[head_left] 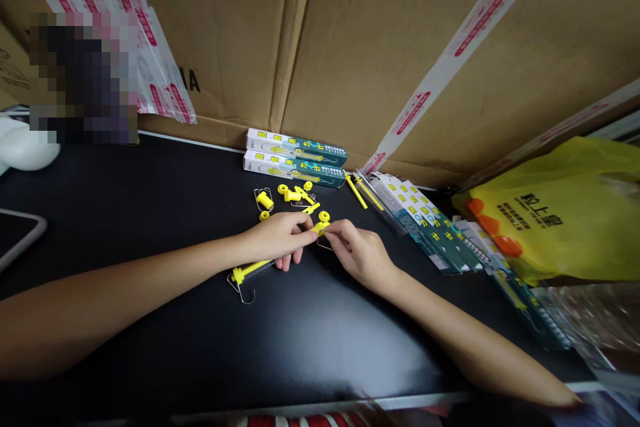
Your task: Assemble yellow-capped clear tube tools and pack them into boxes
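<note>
Black tabletop (325, 347), light edge strip, shiny toward the front. Loose yellow parts (266, 201) sit clustered mid-table. Two printed boxes (295, 167) lie side by side behind them. Yellow rods (357, 191) are just right of those, then printed cartons (430, 230). Pale-edged device (20, 237) lies far left, partly out of view.

- Left hand (277, 233), centre: closed round yellow-ended tube (254, 269); metal hook (247, 303) at lower left.
- Right hand (364, 255), right of centre: fingertips pinched together at yellow piece (318, 229).
- Loose yellow parts (265, 200): above centre.
- Yellow bag (575, 213): right edge.
</note>
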Demonstrator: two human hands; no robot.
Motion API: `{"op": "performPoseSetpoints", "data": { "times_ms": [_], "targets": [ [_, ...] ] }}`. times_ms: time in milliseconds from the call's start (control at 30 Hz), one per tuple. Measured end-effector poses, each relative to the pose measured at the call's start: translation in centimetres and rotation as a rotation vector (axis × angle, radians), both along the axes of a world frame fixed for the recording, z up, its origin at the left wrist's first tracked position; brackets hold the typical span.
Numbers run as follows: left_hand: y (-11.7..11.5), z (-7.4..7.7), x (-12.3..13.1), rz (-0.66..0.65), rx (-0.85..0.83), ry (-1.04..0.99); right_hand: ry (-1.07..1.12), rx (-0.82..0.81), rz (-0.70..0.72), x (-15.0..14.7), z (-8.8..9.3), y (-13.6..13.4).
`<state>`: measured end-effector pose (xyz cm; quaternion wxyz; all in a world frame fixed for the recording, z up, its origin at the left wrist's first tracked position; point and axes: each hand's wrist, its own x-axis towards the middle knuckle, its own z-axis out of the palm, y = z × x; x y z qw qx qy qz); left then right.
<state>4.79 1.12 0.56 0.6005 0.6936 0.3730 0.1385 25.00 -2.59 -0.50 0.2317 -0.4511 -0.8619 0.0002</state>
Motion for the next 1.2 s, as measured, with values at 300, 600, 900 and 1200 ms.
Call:
{"op": "performPoseSetpoints", "data": {
  "times_ms": [300,600,900,1200],
  "targets": [
    [0.3,-0.3,0.0,-0.018,-0.011,-0.001,0.002,-0.050,-0.011,-0.1,0.2,-0.1],
    [-0.1,0.0,0.0,-0.004,0.035,0.042,0.009,-0.100,-0.101,-1.0,1.0,-0.7],
    [-0.2,0.1,0.1,0.002,0.083,0.067,-0.054,-0.064,-0.069,-0.9,0.7,-0.4],
    [-0.2,0.0,0.1,-0.002,0.085,0.052,-0.068,-0.049,0.016,-0.8,1.1,-0.3]
  ]
}}
